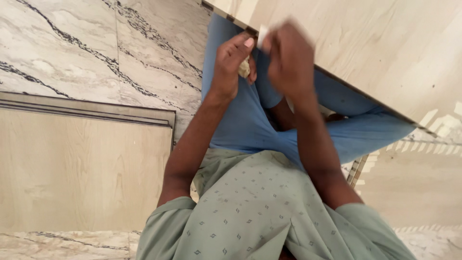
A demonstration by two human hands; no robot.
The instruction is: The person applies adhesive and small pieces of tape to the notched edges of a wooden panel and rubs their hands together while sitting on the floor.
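I look straight down at my lap. My left hand (232, 62) is curled shut around a small pale crumpled wad (245, 69), held over my blue trousers (240, 120). My right hand (290, 60) is blurred with motion, fingers closed on a small white piece (263, 36) at the edge of a light wooden board (385, 53). The two hands are close together, almost touching. What exactly the white piece is stays unclear.
The wooden board slants across the upper right, over my knees. A second pale wood panel (82, 173) with a dark frame lies at the left. Grey-veined marble floor (96, 43) fills the upper left. My green patterned shirt (260, 212) covers the bottom.
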